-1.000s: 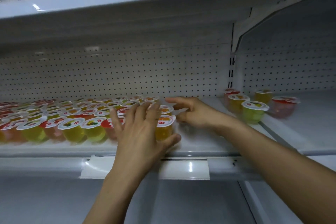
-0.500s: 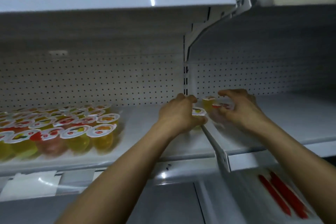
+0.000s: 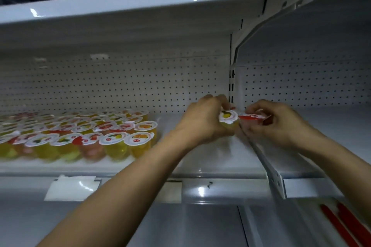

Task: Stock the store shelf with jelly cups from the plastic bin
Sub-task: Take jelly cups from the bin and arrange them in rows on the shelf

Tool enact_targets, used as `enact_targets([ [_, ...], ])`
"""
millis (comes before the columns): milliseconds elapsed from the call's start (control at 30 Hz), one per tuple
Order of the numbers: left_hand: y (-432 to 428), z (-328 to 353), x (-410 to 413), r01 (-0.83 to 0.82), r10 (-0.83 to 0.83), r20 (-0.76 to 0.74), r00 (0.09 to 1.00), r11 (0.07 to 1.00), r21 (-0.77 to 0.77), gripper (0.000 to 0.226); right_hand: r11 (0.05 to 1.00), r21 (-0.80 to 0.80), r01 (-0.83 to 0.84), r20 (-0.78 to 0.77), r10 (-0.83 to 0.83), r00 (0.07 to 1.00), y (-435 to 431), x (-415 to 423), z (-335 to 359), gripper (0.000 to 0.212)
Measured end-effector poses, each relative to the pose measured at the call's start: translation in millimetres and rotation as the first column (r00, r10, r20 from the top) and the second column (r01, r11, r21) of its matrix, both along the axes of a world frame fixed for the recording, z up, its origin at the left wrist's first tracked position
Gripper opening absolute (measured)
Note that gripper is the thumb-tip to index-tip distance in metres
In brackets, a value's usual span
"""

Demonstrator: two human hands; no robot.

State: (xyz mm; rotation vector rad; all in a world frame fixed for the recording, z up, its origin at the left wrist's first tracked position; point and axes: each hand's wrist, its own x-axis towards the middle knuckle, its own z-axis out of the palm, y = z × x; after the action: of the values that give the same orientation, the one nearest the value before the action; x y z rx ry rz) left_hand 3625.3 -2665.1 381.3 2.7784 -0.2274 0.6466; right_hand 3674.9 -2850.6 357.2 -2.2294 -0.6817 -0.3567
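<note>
Head cam: a second ago both hands were tidying the right edge of the packed block of clear plastic jelly cups with white and red foil lids (image 3: 84, 132). Half a second ago they had swung right, to loose cups near the joint between the two shelf bays. Now each hand has one.

- left hand (image 3: 202, 121): fingers curled round a yellow jelly cup with a white printed lid (image 3: 227, 117), lid up, thumb side toward the camera, wrist bent slightly inward.
- right hand (image 3: 281, 124): pinches a red-lidded jelly cup (image 3: 253, 116) by its rim, fingertips over the far side, knuckles up.
- The two cups are just beside each other, near touching, at the metal shelf-bay edge (image 3: 267, 164). Motion blur means I can't tell if they're lifted or only gripped.

Both forearms reach in from below and converge at that joint, in front of the white perforated back panel (image 3: 120, 86).

My read: strays from the right bay are being gathered to join the block on the white metal store shelf (image 3: 210, 158). There's a bare stretch between the block and the hands, so room remains. Other loose cups seen there a second ago aren't visible now, possibly hidden behind the hands.

The plastic bin is out of view.
</note>
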Motion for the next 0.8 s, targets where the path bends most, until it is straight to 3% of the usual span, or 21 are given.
enact_targets([
  [100, 33.5, 17.4, -18.1, -0.03, 0.026, -0.052, 0.998, 0.995, -0.091, 0.045, 0.988, 0.02, -0.152, -0.088, 0.153, 0.984, 36.1, -10.2, 7.2, 0.031],
  [200, 69.8, 24.4, -30.1, -0.071, 0.066, -0.033, 0.997, 0.985, -0.155, 0.043, 0.968, -0.078, -0.24, -0.125, 0.23, 0.965, 71.3, -11.4, -1.0, 0.032],
  [433, 157.0, 28.9, -48.0, -0.129, 0.159, 0.06, 0.986, 0.931, -0.342, 0.038, 0.968, -0.076, -0.237, -0.198, 0.219, 0.956, 131.7, 13.6, -4.8, 0.04],
  [667, 206.7, 21.6, -44.9, -0.131, 0.171, 0.037, 0.985, 0.861, -0.492, 0.042, 0.955, 0.143, -0.26, -0.418, 0.296, 0.859, 196.4, 36.0, -0.5, 0.036],
  [800, 224.3, 22.0, -35.8, -0.152, 0.173, -0.003, 0.985, 0.854, -0.497, 0.045, 0.907, 0.331, -0.262, -0.529, 0.408, 0.744, 217.7, 39.9, -0.3, 0.028],
])
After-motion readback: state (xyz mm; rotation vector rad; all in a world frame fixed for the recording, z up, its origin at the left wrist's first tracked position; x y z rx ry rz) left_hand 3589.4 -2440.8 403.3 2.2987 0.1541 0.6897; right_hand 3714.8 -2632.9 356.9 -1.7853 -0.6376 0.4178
